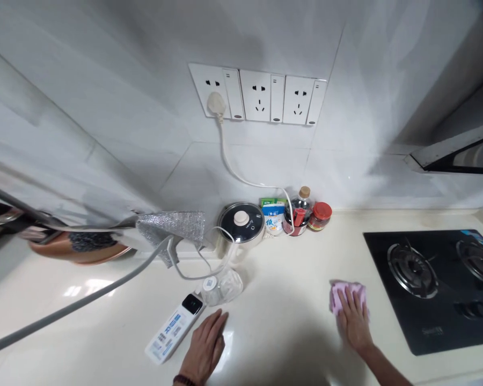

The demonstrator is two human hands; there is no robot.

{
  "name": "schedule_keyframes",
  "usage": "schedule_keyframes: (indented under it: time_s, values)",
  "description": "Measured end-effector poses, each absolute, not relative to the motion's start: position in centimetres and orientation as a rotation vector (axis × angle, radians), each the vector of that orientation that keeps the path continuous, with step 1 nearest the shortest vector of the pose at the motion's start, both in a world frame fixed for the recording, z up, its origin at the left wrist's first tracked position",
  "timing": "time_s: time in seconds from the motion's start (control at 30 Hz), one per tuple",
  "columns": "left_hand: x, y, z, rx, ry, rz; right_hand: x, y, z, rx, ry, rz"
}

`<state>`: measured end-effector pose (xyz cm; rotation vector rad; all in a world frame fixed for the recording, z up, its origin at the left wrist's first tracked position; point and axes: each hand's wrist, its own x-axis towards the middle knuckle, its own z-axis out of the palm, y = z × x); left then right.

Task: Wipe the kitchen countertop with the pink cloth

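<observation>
My right hand [354, 324] lies flat over a folded pink cleaning cloth [361, 292], pressing it onto the pale countertop [290, 311] just left of the gas stove. My left hand [206, 343] rests on the counter with its fingers stretched out, holding nothing. Close to its fingertips are a clear plastic container [230, 285] and a small lidded jar with a white label [210, 287]. Left of that hand lies a long white box [175, 329] with blue print and a dark window at its top end.
A black gas stove [402, 316] is at the right. Along the wall stand an electric pot [243, 222], a seasoning bag [273, 219], a dark bottle [301, 203] and a red-lidded jar [321, 215]. A white cord [241, 179] hangs from the socket; a grey hose [84, 300] crosses the left.
</observation>
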<state>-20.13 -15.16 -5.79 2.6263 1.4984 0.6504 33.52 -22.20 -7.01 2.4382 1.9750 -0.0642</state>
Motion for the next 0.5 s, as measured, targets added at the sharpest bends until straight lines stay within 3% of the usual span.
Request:
schedule_keyframes:
  time_s: [0.27, 0.5]
  values:
    - [-19.9, -15.4, -5.4, 2.609, 1.540, 0.603, 37.0, 1.9, -3.7, 2.530, 1.765, -0.181]
    - [-19.9, -15.6, -5.4, 2.611, 1.566, 0.546, 41.5, 10.3, -3.7, 2.537, 1.764, -0.416]
